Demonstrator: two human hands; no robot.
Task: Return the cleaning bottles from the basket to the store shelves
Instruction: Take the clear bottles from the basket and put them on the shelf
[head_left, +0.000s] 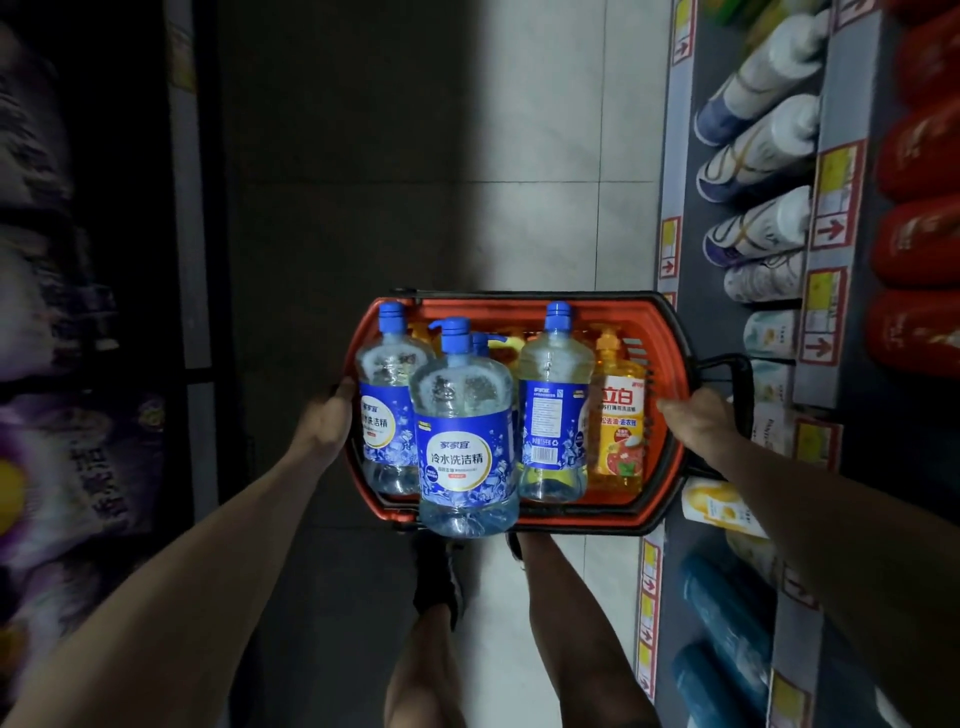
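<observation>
An orange basket (660, 332) with a black rim hangs in front of me above the aisle floor. My left hand (327, 415) grips its left side and my right hand (698, 418) grips its right side near the black handle (737, 374). Inside stand several clear bottles with blue caps and blue labels; the nearest blue-label bottle (462, 441) is at the front, another (553, 405) stands right of it. A yellow pump bottle (618, 415) with an orange label stands at the right end. More yellow bottles are partly hidden behind.
Store shelves (675, 156) on the right hold white and blue bottles (758, 150), red packs (919, 244) and blue bottles (727, 613) lower down. Dark shelves on the left carry purple bags (67, 467). The tiled aisle floor (545, 130) runs ahead; my legs and shoes are below the basket.
</observation>
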